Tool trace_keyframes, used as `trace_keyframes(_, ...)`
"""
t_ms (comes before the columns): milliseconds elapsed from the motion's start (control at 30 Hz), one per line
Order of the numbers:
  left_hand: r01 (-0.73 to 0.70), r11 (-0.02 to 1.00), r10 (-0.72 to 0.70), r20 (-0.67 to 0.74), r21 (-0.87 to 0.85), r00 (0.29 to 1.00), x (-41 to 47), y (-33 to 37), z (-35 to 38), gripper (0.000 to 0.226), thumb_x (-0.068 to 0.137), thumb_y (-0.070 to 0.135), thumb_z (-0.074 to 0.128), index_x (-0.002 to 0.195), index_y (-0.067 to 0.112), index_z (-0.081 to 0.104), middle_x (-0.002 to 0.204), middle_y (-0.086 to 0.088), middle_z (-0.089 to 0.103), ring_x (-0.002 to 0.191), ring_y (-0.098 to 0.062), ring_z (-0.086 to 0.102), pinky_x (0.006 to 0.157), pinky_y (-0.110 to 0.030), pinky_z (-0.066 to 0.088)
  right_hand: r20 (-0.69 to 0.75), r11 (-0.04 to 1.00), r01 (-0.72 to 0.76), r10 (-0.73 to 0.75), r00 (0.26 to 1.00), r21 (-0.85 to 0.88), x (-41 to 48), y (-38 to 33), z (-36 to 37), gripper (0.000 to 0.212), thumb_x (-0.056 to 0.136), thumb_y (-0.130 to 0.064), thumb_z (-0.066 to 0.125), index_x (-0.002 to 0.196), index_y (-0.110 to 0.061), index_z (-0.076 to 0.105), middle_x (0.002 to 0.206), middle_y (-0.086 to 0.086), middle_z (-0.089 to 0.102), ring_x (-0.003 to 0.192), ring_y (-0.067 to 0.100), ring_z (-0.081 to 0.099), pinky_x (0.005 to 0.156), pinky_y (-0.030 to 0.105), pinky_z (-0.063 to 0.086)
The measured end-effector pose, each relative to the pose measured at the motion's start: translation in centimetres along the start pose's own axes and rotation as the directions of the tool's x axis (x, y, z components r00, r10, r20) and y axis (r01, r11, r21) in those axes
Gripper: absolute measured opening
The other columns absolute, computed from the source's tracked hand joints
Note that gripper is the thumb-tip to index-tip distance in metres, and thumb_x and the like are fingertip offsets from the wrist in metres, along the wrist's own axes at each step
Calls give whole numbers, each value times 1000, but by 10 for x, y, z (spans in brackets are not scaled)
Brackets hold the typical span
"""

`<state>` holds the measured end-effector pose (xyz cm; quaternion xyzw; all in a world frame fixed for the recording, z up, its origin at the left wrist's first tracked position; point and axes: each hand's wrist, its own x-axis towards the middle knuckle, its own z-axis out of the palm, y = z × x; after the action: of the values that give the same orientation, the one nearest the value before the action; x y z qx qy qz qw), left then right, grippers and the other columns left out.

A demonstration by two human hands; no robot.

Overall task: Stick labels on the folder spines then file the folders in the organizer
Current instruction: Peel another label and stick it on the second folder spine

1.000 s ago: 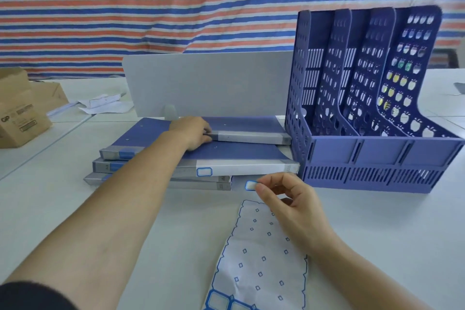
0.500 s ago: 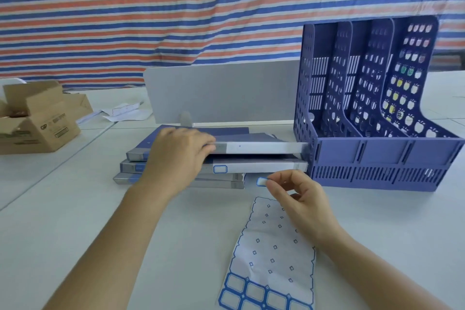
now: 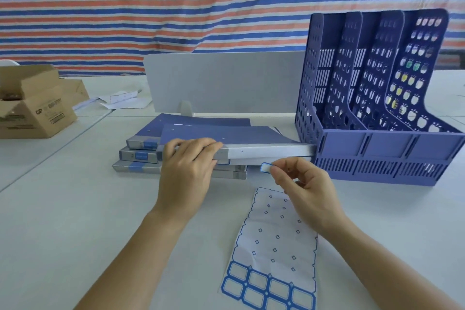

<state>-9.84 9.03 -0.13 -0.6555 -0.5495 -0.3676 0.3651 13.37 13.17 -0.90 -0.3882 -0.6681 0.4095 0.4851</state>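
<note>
Several blue folders with grey spines lie stacked flat on the white table. My left hand [image 3: 187, 166] grips the top folder [image 3: 251, 142] at its spine, fingers curled over the front edge. Its right end touches the blue organizer [image 3: 377, 143]. My right hand [image 3: 303, 185] pinches a small blue-bordered label [image 3: 266, 167] just below the top folder's spine, near the stack's right end. A label sheet [image 3: 274, 254] lies in front of me, mostly peeled, with a few labels left at its near end.
A white divider panel [image 3: 226, 83] stands behind the stack. An open cardboard box [image 3: 32, 106] sits at the far left, with loose papers [image 3: 120, 99] beside it. A striped tarp hangs behind the table.
My left hand has pulled the top folder forward and right, so its spine now faces me and reaches the organizer. My right hand stays near the stack with the label.
</note>
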Motion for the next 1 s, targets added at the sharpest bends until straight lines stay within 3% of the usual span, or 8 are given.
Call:
trace_keyframes(167,-12,997,4,-96,-77,995,1,-1,-1,19,88,4,67,105,8,74,106,-6,72,102,-17,57,92,-40,40,19,999,49,-49,999,20,6,-29,8,6,89,-21,72,85,-25,74,85,-7,72,66,2,61,60,16,46)
trace_keyframes(300,-28,995,12,-168,-92,986,2,-3,-1,18,88,0,69,105,4,76,105,-12,73,100,-22,57,87,-45,46,142,996,44,-33,989,-80,24,-53,17,6,88,-25,73,83,-25,75,70,-6,68,55,7,53,53,25,50)
trace_keyframes(400,-30,991,10,-150,-132,989,2,-5,-3,23,83,-5,73,103,5,77,107,-11,73,101,-24,62,87,-48,47,176,997,-5,18,984,-76,39,-61,23,7,87,-24,73,83,-20,76,48,-11,44,42,4,36,44,11,32)
trace_keyframes(467,-7,988,-14,-136,-152,991,1,-7,-2,25,81,-7,75,102,7,77,109,-10,73,101,-26,65,89,-50,47,176,996,-27,42,983,-88,46,-62,25,8,87,-25,73,83,-19,77,40,-12,35,39,5,31,41,9,28)
trace_keyframes(700,19,990,-29,-71,-141,997,4,-9,-6,28,82,-8,73,103,9,77,112,-7,73,100,-31,68,94,-52,44,200,994,-18,40,979,-108,55,-65,23,9,87,-24,73,87,-18,79,34,-11,30,37,7,30,39,9,24)
trace_keyframes(1000,21,990,-27,-47,-139,999,6,-7,-10,18,89,1,68,103,10,77,112,-5,73,101,-29,67,98,-50,42,232,981,34,12,973,-191,59,-67,26,10,88,-24,71,84,-20,78,31,-13,37,35,7,32,37,11,27)
